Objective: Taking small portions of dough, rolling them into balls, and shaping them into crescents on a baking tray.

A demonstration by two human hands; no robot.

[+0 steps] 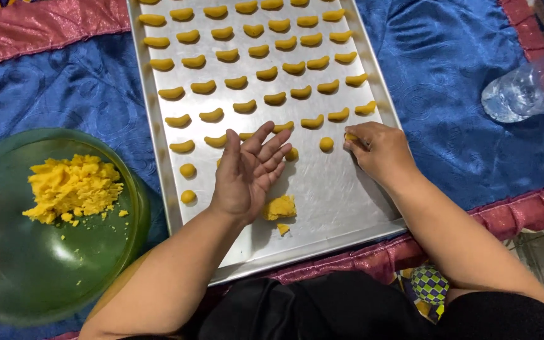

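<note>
— Dough piece [351, 136] sits at the right end of the newest row on the tray [335, 201], pinched under the fingertips of the right hand [379, 151]. It looks like the shaping step: a small bit being pressed into a crescent like the rows [253, 63] above it.

— And the left hand [247, 173]?

— Spread, palm up, holding nothing, hovering over the middle of the tray just above a dough lump [279, 207].

— What would the next move call for?

— My guess: a light curl of the piece so it matches its neighbours, without squashing it flat. Several balls [326, 144] nearby are unshaped, two more [187, 170] lie at the left edge.

— Anything in the way?

— The left hand hides part of the front row, so I cannot tell what lies beneath it. The finished crescents sit close, so a stray finger could dent one.

— Around the tray?

— A green bowl [7, 264] with more dough [73, 186] to the left, a clear bottle [517, 94] to the right, all on a blue cloth [461, 75].
</note>
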